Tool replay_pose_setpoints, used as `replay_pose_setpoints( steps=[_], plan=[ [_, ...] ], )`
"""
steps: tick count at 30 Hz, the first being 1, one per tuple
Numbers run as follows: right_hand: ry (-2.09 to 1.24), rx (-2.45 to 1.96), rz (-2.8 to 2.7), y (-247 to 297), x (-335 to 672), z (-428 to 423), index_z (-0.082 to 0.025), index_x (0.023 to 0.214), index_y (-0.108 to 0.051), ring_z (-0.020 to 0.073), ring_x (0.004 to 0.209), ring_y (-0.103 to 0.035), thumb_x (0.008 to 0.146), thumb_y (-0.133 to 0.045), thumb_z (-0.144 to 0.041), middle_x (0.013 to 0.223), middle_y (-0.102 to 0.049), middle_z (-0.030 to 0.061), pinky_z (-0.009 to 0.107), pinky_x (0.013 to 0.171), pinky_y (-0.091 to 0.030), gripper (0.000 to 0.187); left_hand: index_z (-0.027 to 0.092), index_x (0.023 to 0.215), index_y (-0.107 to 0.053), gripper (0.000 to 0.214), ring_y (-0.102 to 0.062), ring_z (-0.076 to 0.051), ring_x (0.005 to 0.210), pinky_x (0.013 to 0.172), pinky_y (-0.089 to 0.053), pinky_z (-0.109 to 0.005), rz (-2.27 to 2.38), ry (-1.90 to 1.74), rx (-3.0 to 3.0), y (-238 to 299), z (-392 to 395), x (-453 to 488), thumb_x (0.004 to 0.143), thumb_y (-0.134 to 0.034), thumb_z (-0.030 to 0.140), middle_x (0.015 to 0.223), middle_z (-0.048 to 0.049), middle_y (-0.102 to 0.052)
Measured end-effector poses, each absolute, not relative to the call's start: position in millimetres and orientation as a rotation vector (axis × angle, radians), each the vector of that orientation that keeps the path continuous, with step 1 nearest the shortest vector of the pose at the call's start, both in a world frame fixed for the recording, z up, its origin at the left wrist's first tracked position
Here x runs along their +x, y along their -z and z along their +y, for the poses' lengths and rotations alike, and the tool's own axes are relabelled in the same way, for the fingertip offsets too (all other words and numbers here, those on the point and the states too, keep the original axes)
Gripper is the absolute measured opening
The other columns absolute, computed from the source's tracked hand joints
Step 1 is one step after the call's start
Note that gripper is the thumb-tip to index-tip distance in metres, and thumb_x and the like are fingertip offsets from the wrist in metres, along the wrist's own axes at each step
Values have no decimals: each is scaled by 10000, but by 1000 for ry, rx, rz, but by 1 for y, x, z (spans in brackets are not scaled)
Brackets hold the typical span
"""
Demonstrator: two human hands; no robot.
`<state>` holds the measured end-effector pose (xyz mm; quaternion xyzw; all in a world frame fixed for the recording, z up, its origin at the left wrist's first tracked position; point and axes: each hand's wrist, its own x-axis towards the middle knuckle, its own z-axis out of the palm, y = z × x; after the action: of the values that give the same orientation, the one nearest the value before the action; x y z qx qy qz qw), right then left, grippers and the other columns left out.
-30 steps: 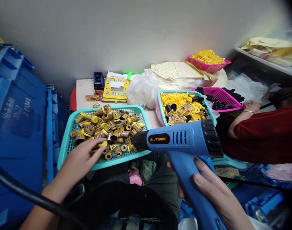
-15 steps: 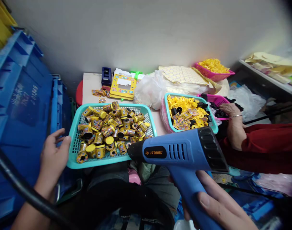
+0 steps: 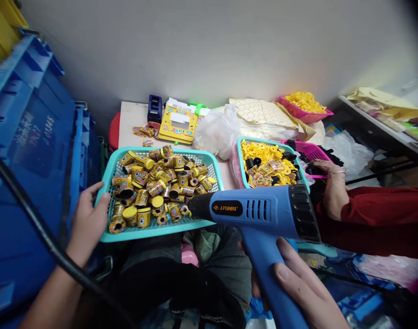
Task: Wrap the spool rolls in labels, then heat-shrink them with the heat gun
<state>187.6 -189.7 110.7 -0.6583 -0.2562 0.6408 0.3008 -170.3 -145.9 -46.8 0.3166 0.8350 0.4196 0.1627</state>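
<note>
Two hands: left hand at lower left of frame, right hand at lower right.
Left fingers: spread wide against the left rim of the teal mesh basket; no tin held.
Right fingers: wrapped round the grip of the blue heat gun.
Nozzle: points left at the basket's right side, near the closest tins; contact unclear.
Yellow tins: loose heap in the teal mesh basket, lower centre-left; labelled, some with dark ends.
Desk: upper centre; carries a tape dispenser, a yellow printed card and a white plastic bag.
Right of the heap: second teal basket of yellow rings and small packets.
Further right: magenta basket with black parts, under a co-worker's hand; red sleeve at right edge.
Upper right: pink basket of yellow rings.
Left edge: blue crate; black cable runs across lower left.
</note>
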Motion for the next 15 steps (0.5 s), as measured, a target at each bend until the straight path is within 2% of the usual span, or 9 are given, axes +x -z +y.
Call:
replay_pose_setpoints(
  steps=[4,7,12,15],
  plan=[
    [-1661,-1773,-717,-103,189,-190,-146,1489,-283,231,573,-594,754,-655,-566,652,-689,62,313,525,-441,925,143,1286,-540,538,-535,-269,1203,1051,-396,-419,2385,-1208,910,47,-145,-170,802,-502,374,1296,-131,-583],
    [-1655,-1781,-753,-98,191,-190,-139,1484,-294,244,580,-599,760,-636,-583,652,-692,72,332,535,-450,916,108,1297,-530,565,-536,-273,1201,1048,-397,-412,2373,-1216,926,48,-145,-170,799,-498,374,1300,-157,-578],
    [-1704,-1681,-772,-97,189,-187,-147,1317,-536,189,551,-568,779,-618,-593,645,-690,82,291,531,-441,703,142,1297,-534,553,-542,-266,1200,1052,-397,-416,2396,-1195,908,47,-146,-169,799,-514,381,1299,-128,-587],
    [-1697,-1613,-736,-95,188,-187,-161,1221,-607,168,537,-578,763,-656,-575,708,-707,82,269,518,-451,620,158,1289,-542,540,-549,-266,1195,1054,-395,-430,2401,-1209,918,50,-146,-170,799,-521,385,1298,-118,-591]
  ],
)
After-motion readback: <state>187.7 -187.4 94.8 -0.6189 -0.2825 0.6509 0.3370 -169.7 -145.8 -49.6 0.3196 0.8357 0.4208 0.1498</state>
